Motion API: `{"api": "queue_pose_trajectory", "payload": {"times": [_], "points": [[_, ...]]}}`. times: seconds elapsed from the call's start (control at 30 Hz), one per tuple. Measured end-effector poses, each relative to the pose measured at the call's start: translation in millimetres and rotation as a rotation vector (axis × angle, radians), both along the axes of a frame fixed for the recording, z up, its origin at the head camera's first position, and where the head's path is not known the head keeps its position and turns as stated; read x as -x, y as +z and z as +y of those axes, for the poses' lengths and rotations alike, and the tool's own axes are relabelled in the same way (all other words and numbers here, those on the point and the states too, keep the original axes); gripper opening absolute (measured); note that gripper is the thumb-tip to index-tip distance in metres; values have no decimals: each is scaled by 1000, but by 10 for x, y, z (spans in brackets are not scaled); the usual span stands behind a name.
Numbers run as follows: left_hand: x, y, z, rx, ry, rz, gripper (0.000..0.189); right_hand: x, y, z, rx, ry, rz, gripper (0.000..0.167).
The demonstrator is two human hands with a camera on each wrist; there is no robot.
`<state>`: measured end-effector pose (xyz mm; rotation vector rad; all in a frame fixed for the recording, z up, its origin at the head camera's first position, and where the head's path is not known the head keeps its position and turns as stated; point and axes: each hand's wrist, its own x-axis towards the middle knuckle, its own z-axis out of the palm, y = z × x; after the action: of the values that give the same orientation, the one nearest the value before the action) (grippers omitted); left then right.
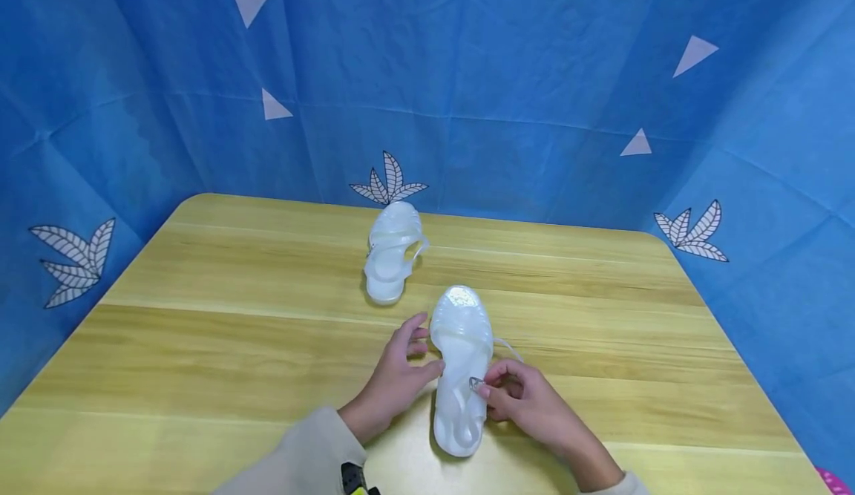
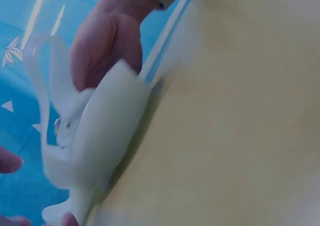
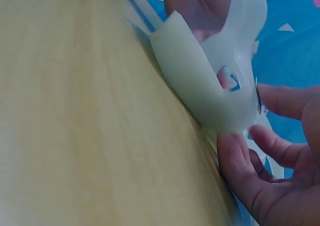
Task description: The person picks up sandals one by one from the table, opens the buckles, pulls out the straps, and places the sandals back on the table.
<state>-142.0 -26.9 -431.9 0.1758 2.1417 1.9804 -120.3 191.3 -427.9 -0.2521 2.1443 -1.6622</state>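
A translucent white sandal (image 1: 457,365) lies sole down on the table, toe pointing away, with its heel toward the person. My right hand (image 1: 528,402) is at its right side, thumb and index finger pinching the small metal buckle (image 3: 258,97) on the strap. Other fingers of that hand curl beside the heel. On the opposite side my left hand (image 1: 401,369) is spread with relaxed fingers, its thumb tip right at the sandal's edge. From the left wrist, the heel and upright straps (image 2: 42,101) show up close. A thin strap end (image 1: 510,348) sticks out to the right.
A matching white sandal (image 1: 394,250) stands farther back, left of the first. The wood-grain table (image 1: 220,339) has rounded far corners. Blue cloth (image 1: 467,50) with white triangles and leaf prints hangs behind and at both sides. A black wristwatch (image 1: 352,478) is on the left sleeve.
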Motion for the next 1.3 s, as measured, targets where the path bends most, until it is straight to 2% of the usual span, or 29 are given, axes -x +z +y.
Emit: {"api": "queue_pose_trajectory", "payload": {"times": [0.07,0.17,0.37,0.67,1.03,1.3], "points": [[-51,-6,1,-23,-1,-74,70,-33,3,5,7,-14,-15,33],[-136,-9,4,-96,-36,-144,67,-68,12,6,22,-22,-24,35],[-285,12,50,-196,-91,-176,61,-114,32,-20,15,-53,-23,36],[-342,8,105,-308,-16,-222,53,-123,20,-61,15,-79,39,30],[-305,-19,138,-360,34,-197,47,-40,3,-120,3,-147,58,26],[-127,-27,134,-390,50,-210,47,110,-9,-147,36,-236,47,20]]}}
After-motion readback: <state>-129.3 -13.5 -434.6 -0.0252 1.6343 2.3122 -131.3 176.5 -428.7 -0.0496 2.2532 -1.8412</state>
